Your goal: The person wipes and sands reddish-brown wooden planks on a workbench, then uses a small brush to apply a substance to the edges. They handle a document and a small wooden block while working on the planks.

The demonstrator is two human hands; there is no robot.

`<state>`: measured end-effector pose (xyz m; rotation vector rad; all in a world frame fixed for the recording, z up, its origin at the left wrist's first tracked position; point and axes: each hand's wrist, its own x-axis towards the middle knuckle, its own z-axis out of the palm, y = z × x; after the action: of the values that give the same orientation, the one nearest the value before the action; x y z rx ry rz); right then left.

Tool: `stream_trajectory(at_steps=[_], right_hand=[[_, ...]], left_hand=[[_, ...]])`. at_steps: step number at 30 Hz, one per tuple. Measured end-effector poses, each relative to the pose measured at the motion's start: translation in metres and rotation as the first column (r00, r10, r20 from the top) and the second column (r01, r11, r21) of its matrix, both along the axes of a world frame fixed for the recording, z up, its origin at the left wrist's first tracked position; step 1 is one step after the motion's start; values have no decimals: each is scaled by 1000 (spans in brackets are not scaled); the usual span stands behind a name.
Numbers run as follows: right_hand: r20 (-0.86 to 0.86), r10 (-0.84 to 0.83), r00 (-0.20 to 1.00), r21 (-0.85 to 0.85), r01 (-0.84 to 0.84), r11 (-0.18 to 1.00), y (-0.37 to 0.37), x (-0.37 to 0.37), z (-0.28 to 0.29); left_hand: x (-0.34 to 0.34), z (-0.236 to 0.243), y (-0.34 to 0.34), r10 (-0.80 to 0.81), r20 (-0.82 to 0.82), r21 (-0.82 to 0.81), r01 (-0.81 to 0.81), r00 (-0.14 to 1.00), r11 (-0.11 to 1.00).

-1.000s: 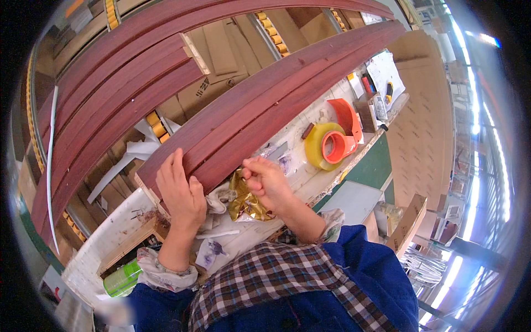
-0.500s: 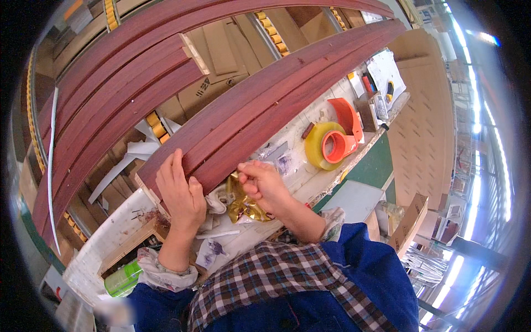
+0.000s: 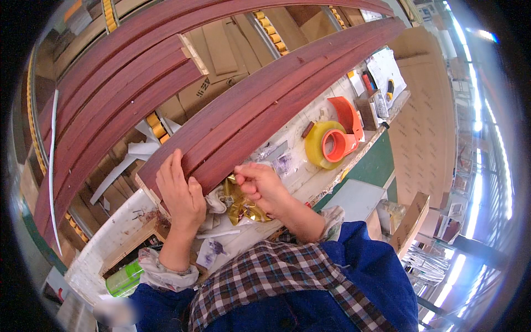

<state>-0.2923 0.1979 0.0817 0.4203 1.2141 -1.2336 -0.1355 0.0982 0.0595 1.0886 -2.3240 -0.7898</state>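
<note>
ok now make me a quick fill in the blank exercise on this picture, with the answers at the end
1. The left hand is at the ____ end of the long board, not the far end.
2. The crumpled foil next to the right hand is coloured ____.
3. The tape roll at the orange dispenser is coloured ____.
4. The green cylinder is on the person's ____ side, not the right.

Missing words: near; gold; yellow; left.

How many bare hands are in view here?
2: the left hand rests on the nearest reddish-brown board; the right hand is by the gold foil.
</note>
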Motion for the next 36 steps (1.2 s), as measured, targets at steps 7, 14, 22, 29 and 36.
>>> stream_trajectory(at_steps=[7, 14, 22, 29, 36], right_hand=[[-135, -177, 975, -62, 170, 984, 10, -69, -21], [-387, 351, 853, 97, -341, 935, 7, -3, -3], [-879, 407, -248, 443, -111, 889, 9, -87, -10], [-867, 414, -275, 477, -224, 850, 7, -60, -12], [-884, 396, -248, 467, -496, 733, 4, 14, -3]], left_hand=[[1, 2, -1, 9, -8, -10, -9, 1000, 1000], [2, 3, -1, 17, 10, 2, -17, 1000, 1000], [0, 4, -1, 10, 26, -26, -10, 1000, 1000], [0, 4, -1, 15, 27, -29, -14, 1000, 999], [-2, 4, -1, 0, 3, -19, 0, 1000, 1000]])
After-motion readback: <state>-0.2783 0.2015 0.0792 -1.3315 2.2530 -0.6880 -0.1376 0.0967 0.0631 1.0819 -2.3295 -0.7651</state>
